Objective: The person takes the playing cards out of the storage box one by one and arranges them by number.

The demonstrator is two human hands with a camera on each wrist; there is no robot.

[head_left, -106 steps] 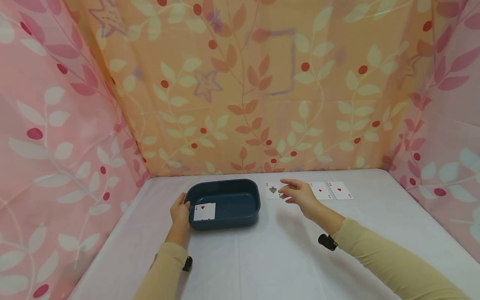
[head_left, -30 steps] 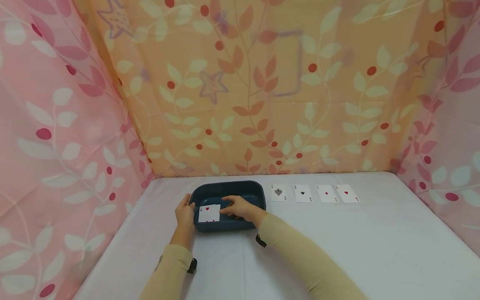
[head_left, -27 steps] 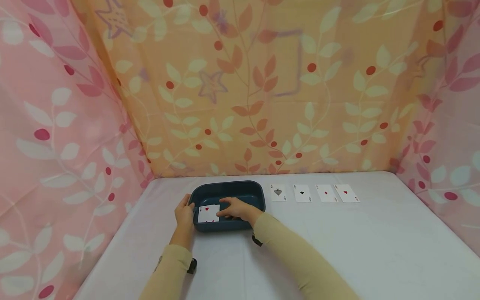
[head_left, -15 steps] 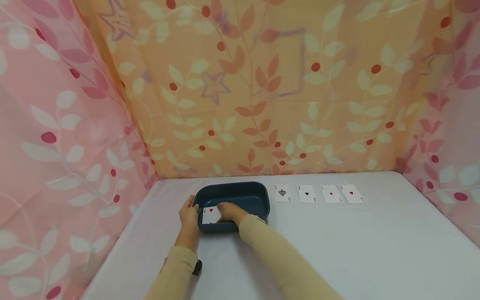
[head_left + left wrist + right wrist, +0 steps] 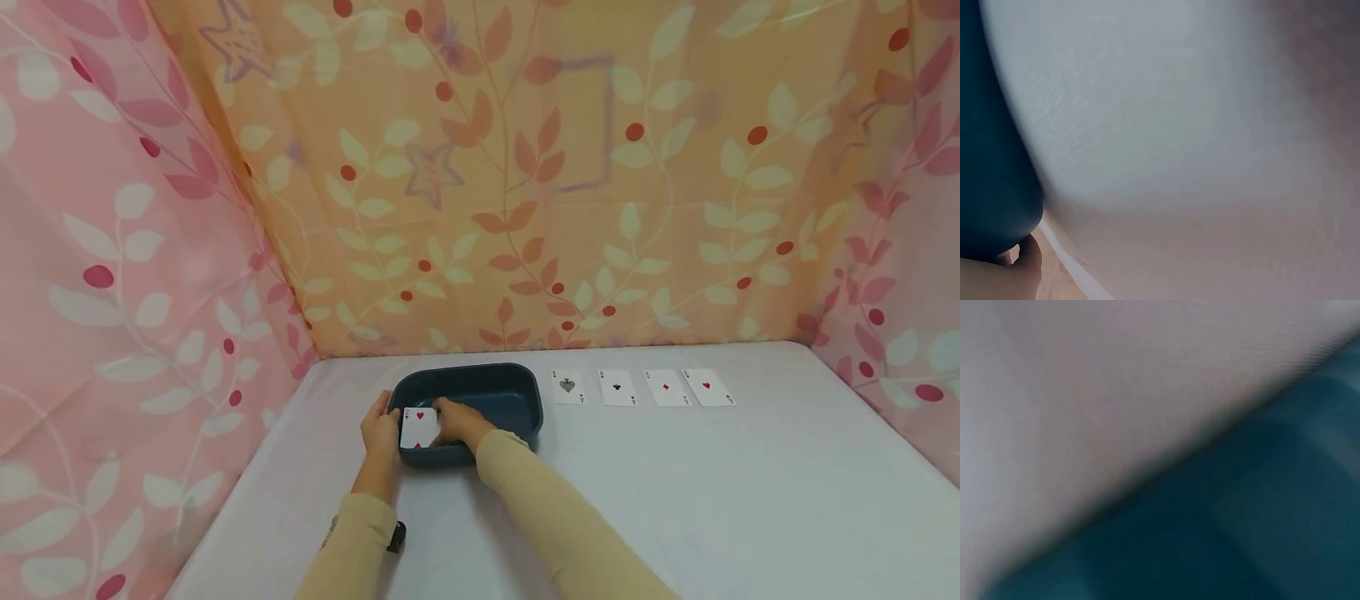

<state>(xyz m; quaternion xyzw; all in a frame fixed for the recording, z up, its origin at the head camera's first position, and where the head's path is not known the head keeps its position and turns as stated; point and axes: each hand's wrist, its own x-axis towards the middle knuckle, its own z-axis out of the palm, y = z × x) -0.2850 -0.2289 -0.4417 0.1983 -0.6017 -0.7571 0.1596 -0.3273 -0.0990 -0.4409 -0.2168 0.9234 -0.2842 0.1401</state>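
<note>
A dark blue tray (image 5: 513,408) stands on the white tabletop, and my left hand (image 5: 379,432) grips its left end. The left wrist view shows its wall (image 5: 991,137) with a fingertip (image 5: 1030,265) at the lower corner. Inside, at the left, lies a playing card (image 5: 417,428) with a heart near its top and a red mark at its lower edge. My right hand (image 5: 459,423) reaches over the front rim and pinches the card's right side between thumb and fingers. In the right wrist view the tray (image 5: 1241,519) is blurred and the hand is hidden.
Right of the tray several aces lie face up in a row: spades (image 5: 567,387), clubs (image 5: 617,387), diamonds (image 5: 665,387) and hearts (image 5: 707,387). Patterned cloth (image 5: 450,208) hangs behind the table (image 5: 712,492) and along both sides.
The right hand came from above the aces into the tray and moved left to the cards there. The card under its fingers has straightened slightly. The left hand keeps its grip.
</note>
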